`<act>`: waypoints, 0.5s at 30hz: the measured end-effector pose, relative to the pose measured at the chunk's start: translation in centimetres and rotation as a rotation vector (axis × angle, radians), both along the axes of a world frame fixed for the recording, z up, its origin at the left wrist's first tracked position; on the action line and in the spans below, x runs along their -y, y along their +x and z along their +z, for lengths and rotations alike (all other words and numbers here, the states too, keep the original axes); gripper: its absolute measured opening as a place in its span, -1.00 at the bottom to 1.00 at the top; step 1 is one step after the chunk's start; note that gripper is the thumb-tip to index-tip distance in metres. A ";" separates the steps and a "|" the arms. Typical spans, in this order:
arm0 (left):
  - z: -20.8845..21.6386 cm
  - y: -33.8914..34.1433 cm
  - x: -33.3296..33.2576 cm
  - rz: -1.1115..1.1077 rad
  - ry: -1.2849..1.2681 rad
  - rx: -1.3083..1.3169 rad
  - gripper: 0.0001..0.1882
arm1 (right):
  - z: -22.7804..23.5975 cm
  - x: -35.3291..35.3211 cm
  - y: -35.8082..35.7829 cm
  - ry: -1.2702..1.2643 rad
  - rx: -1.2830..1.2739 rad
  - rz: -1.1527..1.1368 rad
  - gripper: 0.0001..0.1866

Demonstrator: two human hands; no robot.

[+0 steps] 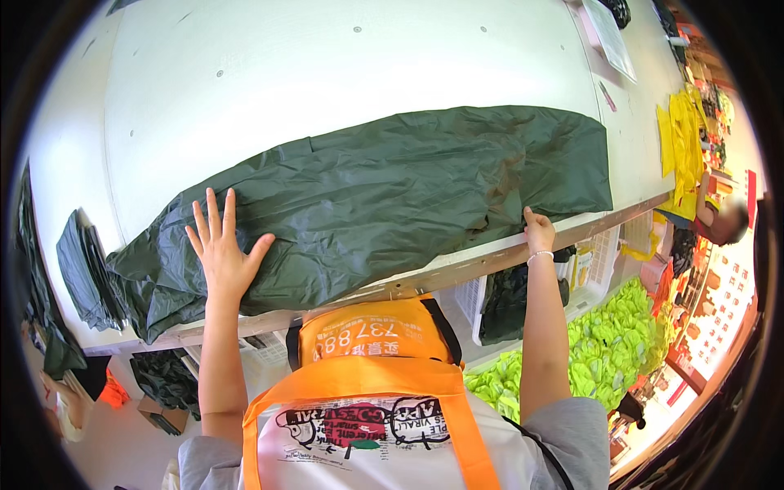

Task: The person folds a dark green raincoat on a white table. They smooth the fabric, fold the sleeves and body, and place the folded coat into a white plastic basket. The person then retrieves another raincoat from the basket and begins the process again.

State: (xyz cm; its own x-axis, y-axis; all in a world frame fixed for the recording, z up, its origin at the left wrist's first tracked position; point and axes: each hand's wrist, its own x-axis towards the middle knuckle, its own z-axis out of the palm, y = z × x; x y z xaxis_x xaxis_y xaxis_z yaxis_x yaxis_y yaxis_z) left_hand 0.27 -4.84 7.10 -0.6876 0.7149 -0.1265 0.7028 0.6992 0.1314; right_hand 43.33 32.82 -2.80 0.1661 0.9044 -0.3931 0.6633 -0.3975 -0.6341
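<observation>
Left hand (pixel 219 249) flat, splayed; right hand (pixel 538 231) pinching.

A garment workshop — long white cutting table (pixel 327 65), stacked dark green fabric (pixel 82 273), heaps of neon-yellow vests (pixel 612 343).

A dark green garment (pixel 392 200) lies spread lengthwise on the white bench (pixel 327 65), left hand (pixel 220 253) pressed flat on it with fingers (pixel 214 214) splayed, right hand (pixel 539 233) gripping its edge at the bench's near rim.
</observation>
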 end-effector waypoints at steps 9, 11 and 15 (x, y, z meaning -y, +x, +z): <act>-2.6 -0.8 0.9 0.126 0.145 0.072 -0.14 | 0.8 -2.5 2.5 0.128 0.199 0.267 -0.78; -1.2 -2.3 2.4 0.241 0.273 0.020 -0.17 | 4.2 -4.2 1.7 0.442 0.264 0.398 -0.76; -3.4 -8.5 9.9 0.549 0.116 -0.361 -0.14 | 15.9 5.1 -15.4 0.652 0.038 1.030 -0.66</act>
